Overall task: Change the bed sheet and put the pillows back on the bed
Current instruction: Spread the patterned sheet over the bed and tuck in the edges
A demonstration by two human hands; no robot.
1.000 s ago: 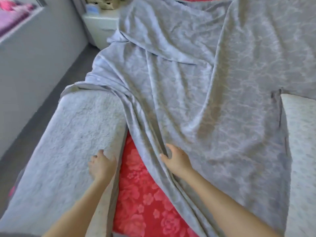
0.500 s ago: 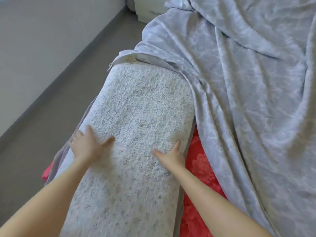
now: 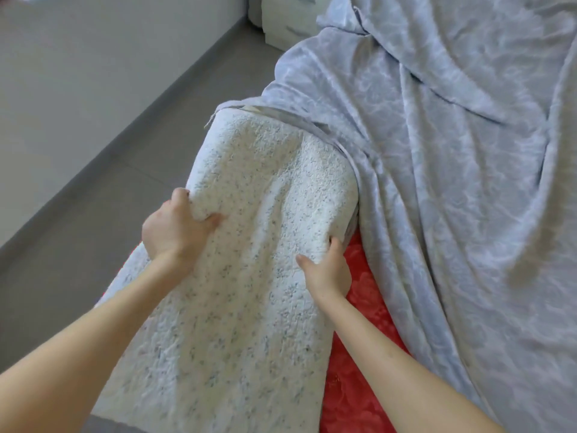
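A small pale tag (image 3: 248,108) sits at the far top edge of the white textured pillow with fine grey specks (image 3: 249,276); no writing on it can be read. The pillow fills the centre and lower left of the frame, lying lengthwise along the left edge of the bed. To its right, a strip of red floral bed sheet (image 3: 362,354) shows at lower centre, and beyond that a crumpled pale grey-blue patterned sheet (image 3: 452,182) covers the right half of the frame, its folded edge lying against the pillow's upper right side. Grey tiled floor (image 3: 125,135) runs along the left, with a white cabinet (image 3: 287,29) at top centre.

The left hand (image 3: 175,232) is at the pillow's left edge, its grip closed on the fabric, thumb pressed on top. The right hand (image 3: 327,270) clasps the pillow's right edge, fingers curled over the side, thumb on top. Both forearms reach in from the bottom.
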